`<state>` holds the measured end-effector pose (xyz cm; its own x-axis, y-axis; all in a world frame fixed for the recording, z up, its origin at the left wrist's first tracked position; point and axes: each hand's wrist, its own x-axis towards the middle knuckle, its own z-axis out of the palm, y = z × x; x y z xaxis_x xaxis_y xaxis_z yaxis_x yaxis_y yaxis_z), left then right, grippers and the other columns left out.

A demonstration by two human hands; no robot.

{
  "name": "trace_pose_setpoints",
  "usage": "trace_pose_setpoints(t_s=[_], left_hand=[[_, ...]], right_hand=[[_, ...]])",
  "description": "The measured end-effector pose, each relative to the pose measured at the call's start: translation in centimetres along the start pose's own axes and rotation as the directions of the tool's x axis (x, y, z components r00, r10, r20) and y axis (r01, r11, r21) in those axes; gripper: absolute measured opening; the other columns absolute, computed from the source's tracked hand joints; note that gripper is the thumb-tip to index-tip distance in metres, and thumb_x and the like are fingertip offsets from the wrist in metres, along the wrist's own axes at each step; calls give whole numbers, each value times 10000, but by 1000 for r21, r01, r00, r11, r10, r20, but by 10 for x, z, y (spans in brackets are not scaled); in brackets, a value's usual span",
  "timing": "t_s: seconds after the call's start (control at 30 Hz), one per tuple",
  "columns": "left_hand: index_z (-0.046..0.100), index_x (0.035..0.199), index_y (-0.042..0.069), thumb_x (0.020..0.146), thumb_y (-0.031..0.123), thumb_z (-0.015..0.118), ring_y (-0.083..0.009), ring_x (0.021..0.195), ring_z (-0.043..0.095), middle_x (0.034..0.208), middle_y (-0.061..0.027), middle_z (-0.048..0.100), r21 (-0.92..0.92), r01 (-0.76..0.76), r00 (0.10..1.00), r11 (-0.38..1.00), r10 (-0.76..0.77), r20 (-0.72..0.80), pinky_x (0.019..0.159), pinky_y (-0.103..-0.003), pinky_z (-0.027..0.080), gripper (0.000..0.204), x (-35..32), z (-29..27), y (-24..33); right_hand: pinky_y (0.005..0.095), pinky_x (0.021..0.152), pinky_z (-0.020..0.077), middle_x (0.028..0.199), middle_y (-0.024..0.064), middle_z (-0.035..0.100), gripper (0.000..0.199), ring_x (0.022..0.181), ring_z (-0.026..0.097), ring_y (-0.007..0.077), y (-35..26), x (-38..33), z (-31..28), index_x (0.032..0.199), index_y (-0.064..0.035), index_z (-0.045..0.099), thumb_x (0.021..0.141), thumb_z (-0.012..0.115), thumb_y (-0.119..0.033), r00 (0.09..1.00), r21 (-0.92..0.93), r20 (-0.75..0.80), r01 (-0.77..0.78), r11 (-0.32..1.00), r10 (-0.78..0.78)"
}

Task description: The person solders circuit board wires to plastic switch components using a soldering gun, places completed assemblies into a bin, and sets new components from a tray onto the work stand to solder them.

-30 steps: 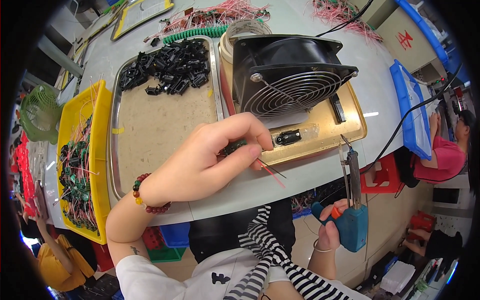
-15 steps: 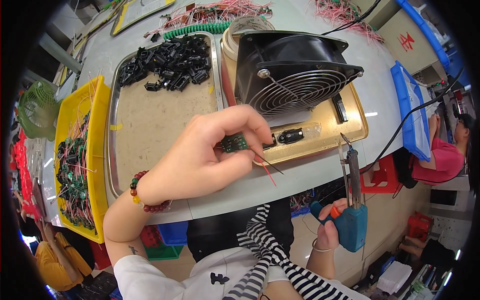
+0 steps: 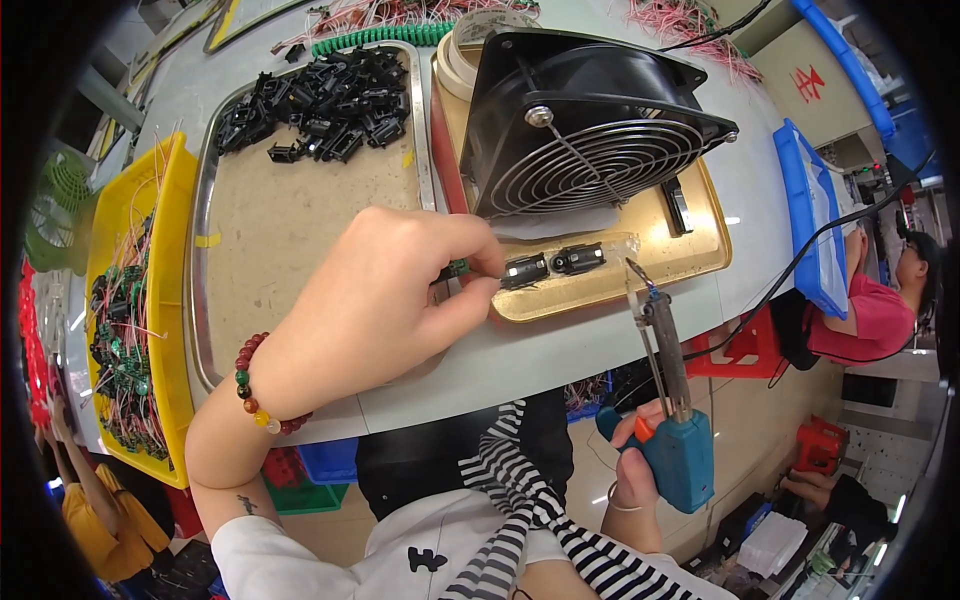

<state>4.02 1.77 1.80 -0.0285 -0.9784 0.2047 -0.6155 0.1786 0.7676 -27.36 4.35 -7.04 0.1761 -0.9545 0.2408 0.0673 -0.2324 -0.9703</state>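
My left hand [image 3: 385, 290], a beaded bracelet at its wrist, is closed in a pinch at the gold tray's near left corner. Between its fingers shows a bit of a small green circuit board [image 3: 456, 268], mostly hidden. The fingertips are beside a small black plastic housing [image 3: 524, 270], and I cannot tell whether they touch it. A second black housing [image 3: 579, 259] lies just right of that one in the gold tray [image 3: 640, 273]. At the lower right, my right hand [image 3: 634, 475] grips a blue soldering gun [image 3: 686, 462] with an orange trigger; its tip points up near the tray's front edge.
A black fan [image 3: 590, 130] with a wire guard stands over the gold tray. To the left, a metal tray [image 3: 290, 220] holds a heap of black housings [image 3: 325, 100]. A yellow bin [image 3: 180, 300] contains wired boards. A black cable runs at the right, where another person [image 3: 875, 310] sits.
The circuit board went from open view to mostly hidden as my left hand shifted slightly left, beside the housings. My right hand brought the soldering gun left and its tip up to the tray.
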Motion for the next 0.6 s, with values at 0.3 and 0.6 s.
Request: trace_pose_setpoints(t_s=[0.3, 0.6], left_hand=[[680, 873, 20, 791, 29, 687, -185, 567, 583, 740, -85, 648, 128, -131, 981, 983, 147, -126, 500, -268, 441, 82, 0, 1, -1], [663, 868, 40, 766, -3, 693, -248, 649, 641, 748, -95, 652, 296, -235, 956, 926, 275, -102, 568, -321, 504, 115, -1, 5, -5]], right_hand=[[284, 570, 483, 1109, 161, 545, 421, 639, 641, 209, -13, -7, 12, 1078, 48, 580, 729, 730, -134, 994, -17, 96, -42, 999, 43], [338, 741, 466, 754, 59, 651, 282, 749, 590, 196, -22, -9, 19, 1032, -35, 599, 778, 672, -134, 989, -267, 109, -65, 962, 97]])
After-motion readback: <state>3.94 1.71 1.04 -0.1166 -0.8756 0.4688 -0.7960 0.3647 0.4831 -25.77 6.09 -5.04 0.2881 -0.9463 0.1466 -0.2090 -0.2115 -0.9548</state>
